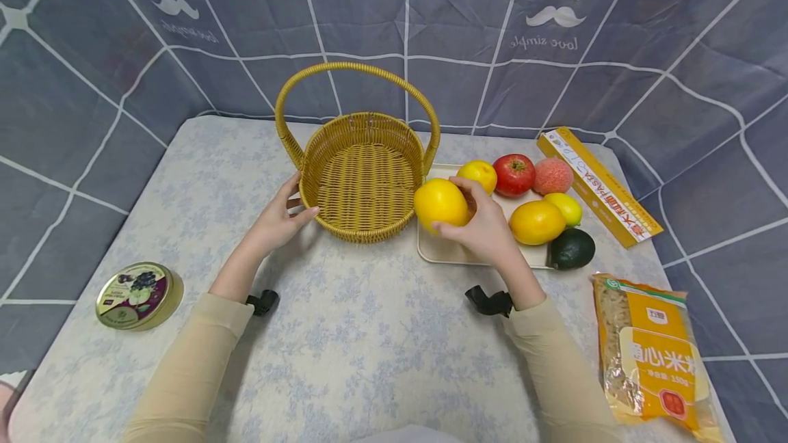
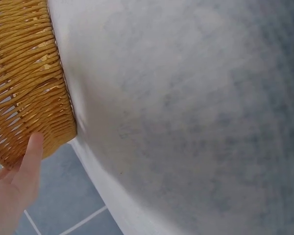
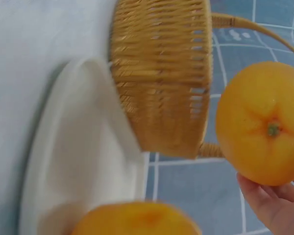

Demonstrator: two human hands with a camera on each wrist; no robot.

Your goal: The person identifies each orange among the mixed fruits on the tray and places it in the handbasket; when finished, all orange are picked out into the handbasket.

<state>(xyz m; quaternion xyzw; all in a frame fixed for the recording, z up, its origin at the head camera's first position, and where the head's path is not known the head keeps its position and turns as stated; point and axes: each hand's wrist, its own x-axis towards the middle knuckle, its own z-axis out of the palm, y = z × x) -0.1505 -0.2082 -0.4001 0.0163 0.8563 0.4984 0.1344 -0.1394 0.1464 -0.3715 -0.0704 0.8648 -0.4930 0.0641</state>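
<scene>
We have our right grip (image 1: 483, 224) clamped on an orange (image 1: 440, 202): round, smooth, bright yellow-orange, lightly creased around its green stem end (image 3: 273, 129). Below that grip lies a pale tray (image 1: 443, 249); further left, our left grip (image 1: 275, 221), thumb and fingers apart, touches a basket (image 1: 369, 231).

Worktop (image 1: 369, 347): before you, pale with a blue floral pattern.
Basket (image 1: 366, 232): yellow-brown wicker with a tall handle, standing toward the back, ahead of you.
Tray (image 1: 446, 251): cream, shallow, just beside the basket on your right.
Tin (image 1: 137, 296): round, fruit pictured on its lid, at your left.
Box (image 1: 600, 186): long, yellow, angled at your far right.
Bag (image 1: 659, 354): yellow and clear, lying at your near right.
</scene>
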